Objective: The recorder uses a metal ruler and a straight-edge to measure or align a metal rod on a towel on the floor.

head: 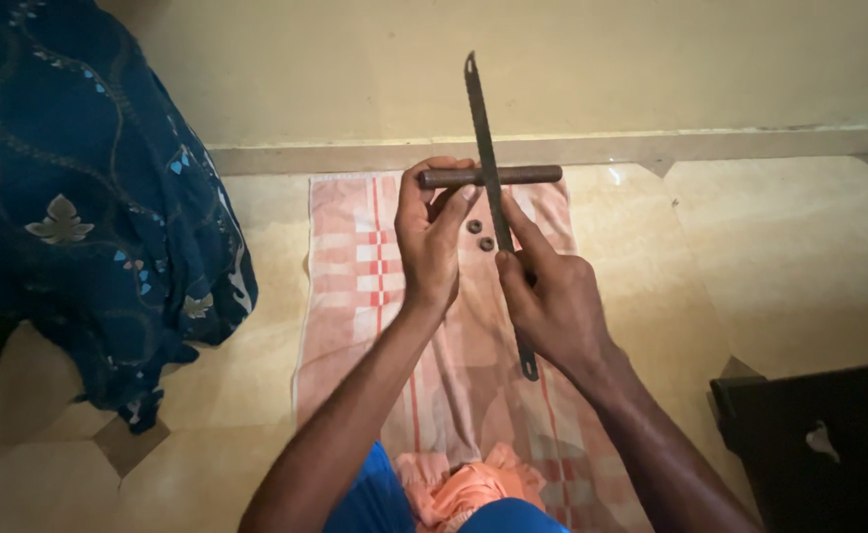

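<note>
My left hand (432,237) grips a short rusty metal rod (523,176), held level above a pink checked towel (355,286). My right hand (550,296) holds a long thin saw blade (483,128) by its lower part, index finger stretched along it. The blade stands nearly upright and crosses the rod at its middle, touching it. Two small dark metal nuts (480,235) lie on the towel just below the rod, between my hands.
A dark blue patterned cloth (78,197) hangs over something at the left. A black box-like object (829,444) sits at the lower right. A cream wall with a skirting ledge (710,143) runs behind the towel. The floor is beige tile. Orange cloth (463,489) lies near my lap.
</note>
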